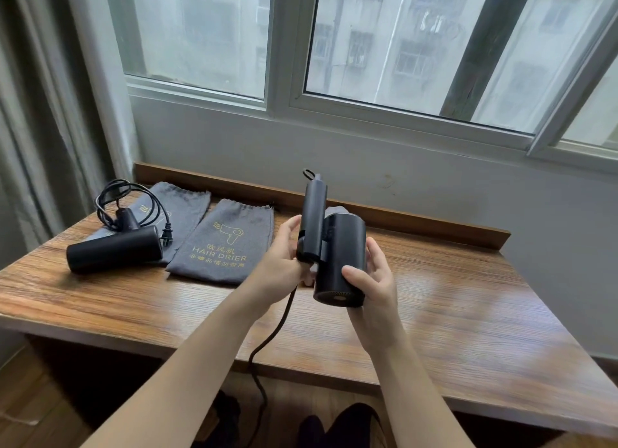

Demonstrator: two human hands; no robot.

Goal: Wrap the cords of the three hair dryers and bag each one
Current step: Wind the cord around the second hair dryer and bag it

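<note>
- While both hands hold the hair dryer [339, 260] mid-frame above the desk [468, 314], its cord [267, 340] hangs unwrapped from below the left hand down past the desk's front edge toward the bottom of the frame.
- Right hand [371, 280] grasps the barrel, thumb across the near side, fingers curled behind; intake grille faces the camera, barrel axis runs near-to-far and slightly up.
- Left hand [284, 257] pinches the folded handle [314, 220] near the hinge; handle axis stands about upright beside the barrel, hang loop on top.
- Key relation: the cord exits at the left hand's side, so the left hand is nearer to it; judged next move is that hand winding the slack while the right steadies the body.
- Second hair dryer [113, 252] lies at the left of the frame on a grey bag [180, 207], cord loosely coiled, well apart from both hands.
- Another grey bag [227, 243], printed HAIR DRIER, lies flat just left of the left hand, nearest for bagging.
- Third dryer not in view.
</note>
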